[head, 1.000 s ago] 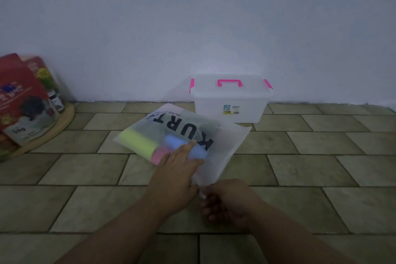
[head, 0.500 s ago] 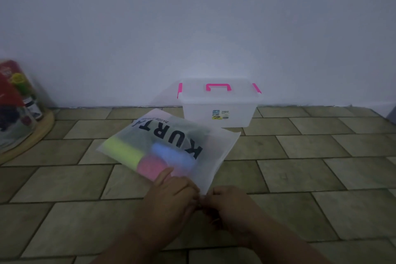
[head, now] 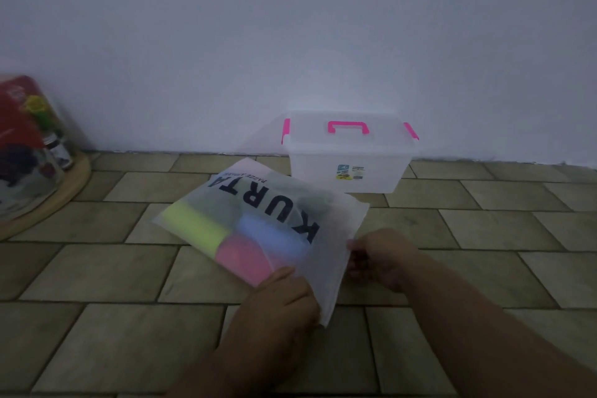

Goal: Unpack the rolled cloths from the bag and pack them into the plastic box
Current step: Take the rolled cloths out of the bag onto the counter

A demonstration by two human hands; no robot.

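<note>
In the head view, we see a frosted, half-clear plastic bag printed with the black letters KURTA (head: 336, 220) lying flat on the olive tiled floor (head: 484, 236), just in front of the white wall (head: 290, 42). Its near edge points toward the person, which we think is the mouth, since both hands work there. The left hand (head: 284, 297) pinches the near corner of the bag between thumb and curled fingers. The right hand (head: 378, 255) pinches the edge a little further right. We judge that the two hands are apart in order to pull the two layers open.

The rolled cloths are all inside the bag: a yellow roll (head: 193, 228), a pink roll (head: 245, 260) beside it and a pale blue roll (head: 274, 233) behind the pink one. Something dark shows deeper in the bag, but we cannot tell what it is.

The clear plastic box with a pink handle and pink latches (head: 323, 171) stands against the wall, just behind the bag. Its lid (head: 310, 132) is on, so nothing is packed yet and it needs opening first.

At the left, red printed packets (head: 22, 119) stand on a round wooden tray (head: 76, 178), well apart from the work.
</note>
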